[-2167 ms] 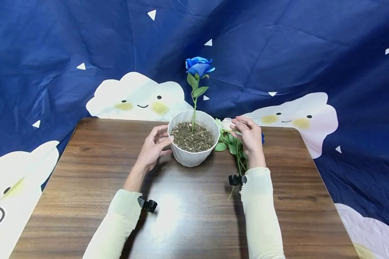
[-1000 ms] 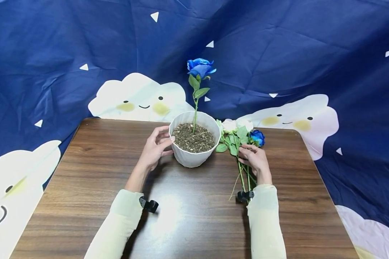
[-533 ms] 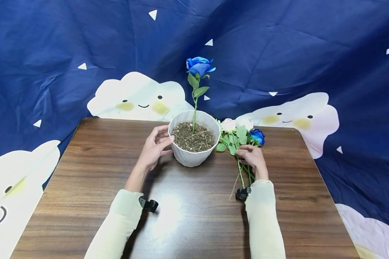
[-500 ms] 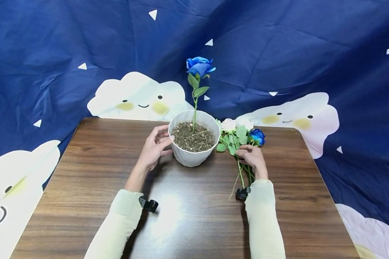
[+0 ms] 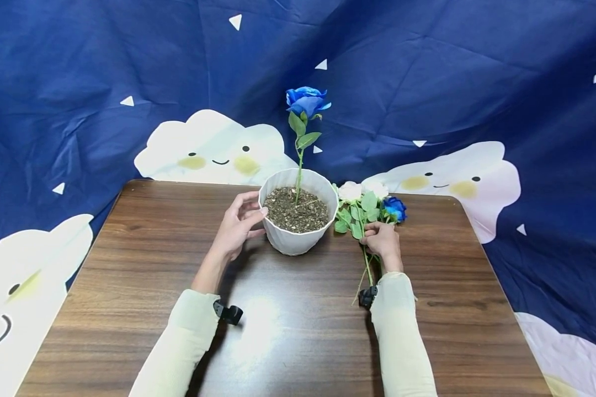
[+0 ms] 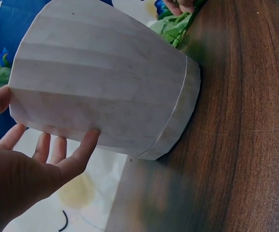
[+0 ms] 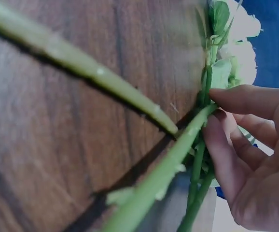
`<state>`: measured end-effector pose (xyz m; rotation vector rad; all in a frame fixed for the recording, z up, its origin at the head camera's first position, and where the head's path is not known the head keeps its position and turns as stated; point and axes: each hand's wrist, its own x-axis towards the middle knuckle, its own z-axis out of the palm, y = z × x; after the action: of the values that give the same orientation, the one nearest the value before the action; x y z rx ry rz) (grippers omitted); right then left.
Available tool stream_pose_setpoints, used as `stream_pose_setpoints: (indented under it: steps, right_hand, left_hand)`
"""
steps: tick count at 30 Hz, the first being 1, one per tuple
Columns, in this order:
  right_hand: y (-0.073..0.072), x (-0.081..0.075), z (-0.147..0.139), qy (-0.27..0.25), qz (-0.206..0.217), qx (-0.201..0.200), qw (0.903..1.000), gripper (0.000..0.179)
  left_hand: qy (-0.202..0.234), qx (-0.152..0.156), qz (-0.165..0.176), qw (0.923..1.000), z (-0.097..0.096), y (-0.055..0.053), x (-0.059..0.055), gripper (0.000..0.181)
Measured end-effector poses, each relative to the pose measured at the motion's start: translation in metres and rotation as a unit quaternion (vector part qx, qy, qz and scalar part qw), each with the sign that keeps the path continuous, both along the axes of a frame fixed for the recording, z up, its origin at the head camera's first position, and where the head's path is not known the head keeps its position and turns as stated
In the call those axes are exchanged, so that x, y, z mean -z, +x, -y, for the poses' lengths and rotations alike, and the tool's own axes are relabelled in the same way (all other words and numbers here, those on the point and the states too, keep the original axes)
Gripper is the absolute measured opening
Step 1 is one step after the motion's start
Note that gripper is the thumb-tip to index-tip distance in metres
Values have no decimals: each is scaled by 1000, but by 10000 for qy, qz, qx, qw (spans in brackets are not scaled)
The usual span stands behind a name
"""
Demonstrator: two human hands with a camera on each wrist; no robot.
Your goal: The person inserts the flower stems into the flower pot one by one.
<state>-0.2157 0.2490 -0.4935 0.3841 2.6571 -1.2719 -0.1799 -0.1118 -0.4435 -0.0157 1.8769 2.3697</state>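
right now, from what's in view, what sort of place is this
Probably an indoor tabletop setup, perhaps staged: a wood-grain table stands in front of a blue cloth backdrop printed with smiling clouds, and a white pot of soil holds an upright blue rose.

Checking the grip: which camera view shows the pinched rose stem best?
The right wrist view: the rose stem is close up, pinched by the right hand. The head view shows it small, partly hidden; the left wrist view glimpses greenery, where I can't single it out.

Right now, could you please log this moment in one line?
left hand: touches pot; right hand: pinches stem; blue rose: upright in pot
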Motion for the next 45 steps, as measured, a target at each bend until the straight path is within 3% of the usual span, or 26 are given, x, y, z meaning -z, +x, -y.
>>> stream_pose_setpoints:
  steps: [4,10,13,18,25,30,41,45]
  right_hand:
    - [1,-1,-1,-132,-92,177,9997,42]
    - [3,-9,-3,-1168,-51,390,9924,47]
    - [4,-13,-3,-1824,-23,497,9820,49]
    - [6,-15,-2,-2496,83,709,9657,54]
    - [8,-17,3,-3513,-108,1128,9294,55]
    - [10,-23,7,-3893,-279,1335,9109,54]
    - [12,-32,14,-4327,-538,1620,8852,39]
    - [12,-34,16,-4708,-564,1673,8644,45]
  left_hand:
    - [42,-6,16,10000,0,0,-1,55]
    - [53,-7,31,10000,-1,0,-1,54]
    - [35,-7,20,10000,-1,-1,-1,54]
    - [53,-13,32,10000,-2,-1,-1,54]
    - [79,-22,50,10000,-2,-1,0,54]
    - [56,-33,53,10000,-2,-1,0,54]
    - [41,-8,44,10000,-1,0,-2,54]
    - [71,-4,45,10000,-1,0,-2,55]
